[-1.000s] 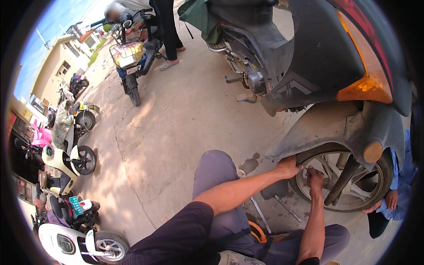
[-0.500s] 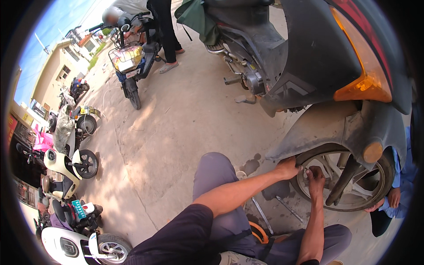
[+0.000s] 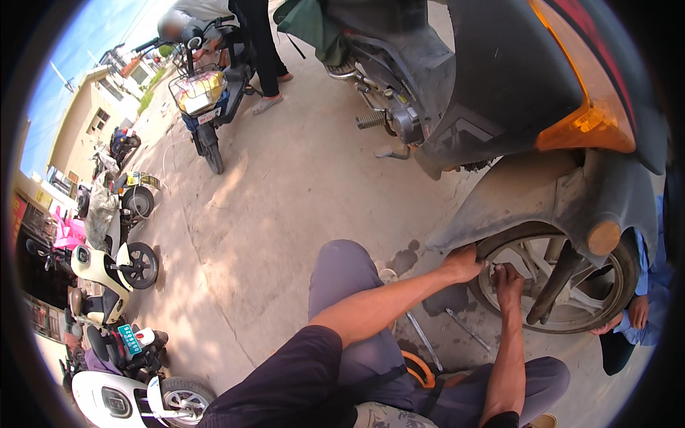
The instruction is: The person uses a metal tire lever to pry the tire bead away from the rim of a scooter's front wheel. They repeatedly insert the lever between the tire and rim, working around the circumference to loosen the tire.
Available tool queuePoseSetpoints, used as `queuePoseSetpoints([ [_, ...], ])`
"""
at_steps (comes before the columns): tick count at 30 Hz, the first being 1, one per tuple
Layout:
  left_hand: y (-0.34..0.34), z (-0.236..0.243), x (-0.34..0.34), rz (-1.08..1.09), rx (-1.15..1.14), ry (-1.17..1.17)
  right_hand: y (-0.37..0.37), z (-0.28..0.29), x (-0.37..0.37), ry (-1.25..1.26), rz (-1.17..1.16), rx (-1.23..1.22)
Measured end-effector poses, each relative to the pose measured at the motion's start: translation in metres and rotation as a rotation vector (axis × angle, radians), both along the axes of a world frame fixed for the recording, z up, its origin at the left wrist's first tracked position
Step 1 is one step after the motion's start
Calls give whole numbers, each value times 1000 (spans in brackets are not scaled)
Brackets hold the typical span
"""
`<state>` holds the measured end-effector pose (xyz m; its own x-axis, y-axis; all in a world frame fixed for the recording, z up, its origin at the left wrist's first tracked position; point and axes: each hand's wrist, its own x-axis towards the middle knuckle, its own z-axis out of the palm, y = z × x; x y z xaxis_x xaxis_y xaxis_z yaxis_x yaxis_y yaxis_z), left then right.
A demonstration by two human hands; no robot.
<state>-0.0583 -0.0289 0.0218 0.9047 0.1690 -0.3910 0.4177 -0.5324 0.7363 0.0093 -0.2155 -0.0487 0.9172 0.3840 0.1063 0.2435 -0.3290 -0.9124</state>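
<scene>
The motorcycle's front wheel (image 3: 556,282) has pale spokes and a dark tire (image 3: 619,303), under a dusty mudguard (image 3: 510,196). My left hand (image 3: 462,265) is closed around the left edge of the tire, its thumb toward the rim. Just right of it, my right hand (image 3: 509,287) is pinched at the rim's inner side; whatever sits between its fingertips is too small to make out. On the ground below lie a long metal bar (image 3: 424,340) and a thinner metal rod (image 3: 467,329). An orange ring-shaped thing (image 3: 418,369) rests by my legs.
Another person's hand (image 3: 637,312), with a blue sleeve, is beside the wheel at the far right. Wet patches (image 3: 407,258) mark the concrete. A person stands over an electric scooter (image 3: 207,114) at the back; several scooters (image 3: 107,274) are parked along the left.
The view has shifted slightly, with the motorcycle a little higher in it. Both hands stay at the same part of the wheel, with only small finger movement.
</scene>
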Motion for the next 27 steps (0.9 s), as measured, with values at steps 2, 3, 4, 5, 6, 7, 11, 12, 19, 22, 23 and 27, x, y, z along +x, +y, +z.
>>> queuePoseSetpoints([
  [2, -9, -6, 4, 25, 89, -56, -5, 6, 8, 317, 1, -119],
  [3, -9, -4, 6, 28, 88, -60, -4, 12, 13, 443, -34, -168],
  [4, -6, 0, 5, 21, 79, -59, 0, 20, 12, 361, -29, -160],
  [5, 1, -10, 4, 5, 28, -112, 7, 28, 5, 285, -30, -161],
  [6, 2, 13, 2, 14, -42, -99, 7, 29, 2, 231, -8, -131],
  [7, 7, -5, 1, 82, -48, -122, 6, 16, 5, 164, 91, -116],
  [11, 24, -38, 4, 89, -1, -284, 21, 42, 1, 185, 105, -188],
  [12, 15, -25, 10, 65, -55, -218, 11, 25, 11, 209, 91, -222],
  [19, 12, -26, 8, 68, -59, -170, 11, 39, 3, 511, -95, -23],
  [22, 9, -16, 3, 89, -152, -140, 2, 27, -6, 113, -35, 24],
  [23, 8, -13, 2, 92, -135, -146, 1, 31, -6, 65, 3, -77],
  [27, 7, -17, 4, 81, -61, -204, 1, 38, 2, 235, 64, -242],
])
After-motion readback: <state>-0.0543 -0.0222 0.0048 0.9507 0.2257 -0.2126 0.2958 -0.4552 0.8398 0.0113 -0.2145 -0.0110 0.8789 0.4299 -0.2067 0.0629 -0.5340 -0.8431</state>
